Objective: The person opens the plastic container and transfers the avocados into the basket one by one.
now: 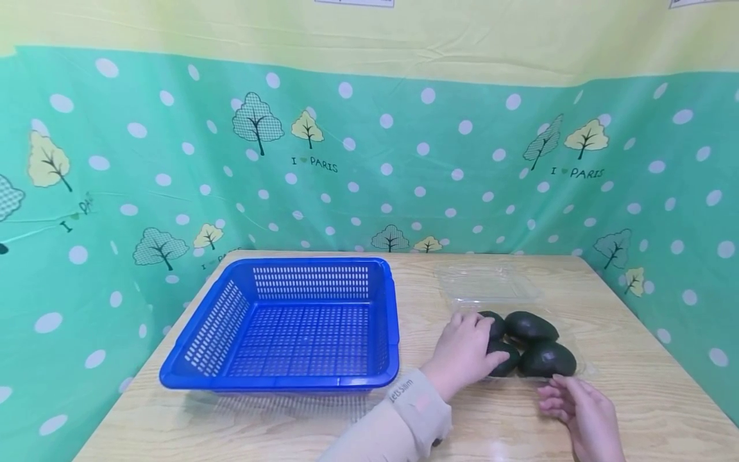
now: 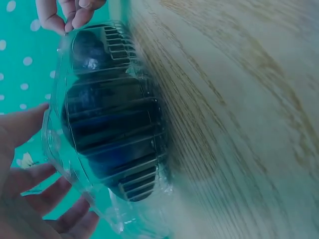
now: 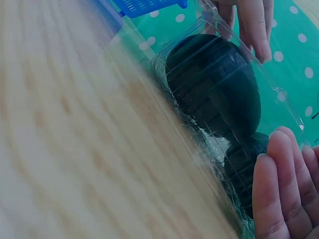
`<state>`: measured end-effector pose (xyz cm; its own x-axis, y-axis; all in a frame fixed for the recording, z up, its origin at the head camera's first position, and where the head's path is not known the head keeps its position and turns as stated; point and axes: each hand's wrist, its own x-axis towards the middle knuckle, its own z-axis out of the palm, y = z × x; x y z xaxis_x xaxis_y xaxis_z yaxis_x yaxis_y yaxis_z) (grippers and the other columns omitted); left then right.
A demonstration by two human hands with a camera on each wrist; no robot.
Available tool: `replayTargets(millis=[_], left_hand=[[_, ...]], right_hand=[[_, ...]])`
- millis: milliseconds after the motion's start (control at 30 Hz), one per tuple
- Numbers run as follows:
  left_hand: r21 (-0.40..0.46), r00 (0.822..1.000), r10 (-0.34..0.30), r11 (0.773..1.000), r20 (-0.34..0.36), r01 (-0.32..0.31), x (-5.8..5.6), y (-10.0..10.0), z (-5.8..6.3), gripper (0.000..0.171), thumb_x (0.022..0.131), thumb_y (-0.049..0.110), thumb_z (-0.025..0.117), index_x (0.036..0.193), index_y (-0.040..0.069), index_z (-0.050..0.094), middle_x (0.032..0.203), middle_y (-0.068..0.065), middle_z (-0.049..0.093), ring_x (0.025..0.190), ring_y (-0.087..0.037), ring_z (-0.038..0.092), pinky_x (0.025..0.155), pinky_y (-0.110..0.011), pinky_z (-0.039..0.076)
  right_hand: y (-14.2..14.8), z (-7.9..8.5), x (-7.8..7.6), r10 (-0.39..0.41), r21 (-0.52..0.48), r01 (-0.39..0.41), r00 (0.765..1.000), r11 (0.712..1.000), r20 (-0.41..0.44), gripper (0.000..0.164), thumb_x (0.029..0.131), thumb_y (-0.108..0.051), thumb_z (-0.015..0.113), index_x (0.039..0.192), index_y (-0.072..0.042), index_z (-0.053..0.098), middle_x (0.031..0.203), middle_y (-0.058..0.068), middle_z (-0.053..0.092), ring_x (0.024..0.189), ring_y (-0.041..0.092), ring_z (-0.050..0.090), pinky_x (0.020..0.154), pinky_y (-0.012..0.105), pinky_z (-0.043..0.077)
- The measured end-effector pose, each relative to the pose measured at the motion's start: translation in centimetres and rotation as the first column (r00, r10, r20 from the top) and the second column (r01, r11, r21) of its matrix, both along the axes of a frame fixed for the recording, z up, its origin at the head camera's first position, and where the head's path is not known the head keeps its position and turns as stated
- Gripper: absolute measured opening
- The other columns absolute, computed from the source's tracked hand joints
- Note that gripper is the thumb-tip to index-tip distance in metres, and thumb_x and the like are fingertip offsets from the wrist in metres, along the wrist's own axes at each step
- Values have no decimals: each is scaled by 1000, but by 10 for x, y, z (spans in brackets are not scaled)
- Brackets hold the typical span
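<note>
Several dark green avocados (image 1: 547,359) sit in a clear plastic clamshell container (image 2: 55,144), its lid (image 1: 487,282) folded open toward the back. My left hand (image 1: 462,350) reaches over the container's left side, fingers at the back-left avocado (image 1: 493,325) and thumb over the front-left avocado (image 1: 505,360). Its fingers look spread and loosely bent in the left wrist view. At the front right corner, my right hand (image 1: 586,414) pinches the container's rim between thumb and forefinger, with its other fingers bent below. The left palm is hidden in the head view.
A blue plastic basket (image 1: 277,388) with slotted walls stands on the left of the wooden table (image 1: 491,430). Green polka-dot cloth (image 1: 387,160) hangs behind and along both sides. The left sleeve (image 1: 398,417) crosses the table's front.
</note>
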<state>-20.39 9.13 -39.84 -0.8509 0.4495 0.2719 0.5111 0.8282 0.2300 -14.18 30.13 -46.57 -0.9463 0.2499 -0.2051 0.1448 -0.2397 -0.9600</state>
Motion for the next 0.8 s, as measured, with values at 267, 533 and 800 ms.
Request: replayTargets(millis=[267,533,800], left_hand=[[-185,997,-28,983,-71,14,3,3,-2,54,83,67,65,113,22,70,108,7,67,96,-11,56,80,-25,42],[-194,999,-18,981,-37,10,0,1,-2,50,80,71,65,94,25,74,95,9,67,86,-11,54,72,-26,35],[-215,1000,-18,976,0,18,-4,2,-2,50,77,75,63,83,26,70,83,13,66,78,-10,51,71,-27,32]], right_hand=[[3,7,0,-24,91,7,982,996,185,40,100,-34,56,66,-14,65,61,-2,66,53,12,61,55,28,55],[21,16,-1,-140,203,91,961,975,239,48,96,-42,61,58,-14,57,54,-4,56,46,9,51,44,26,48],[49,27,-3,-224,285,158,950,945,217,48,92,-45,66,57,-14,58,51,-6,52,44,7,46,39,24,42]])
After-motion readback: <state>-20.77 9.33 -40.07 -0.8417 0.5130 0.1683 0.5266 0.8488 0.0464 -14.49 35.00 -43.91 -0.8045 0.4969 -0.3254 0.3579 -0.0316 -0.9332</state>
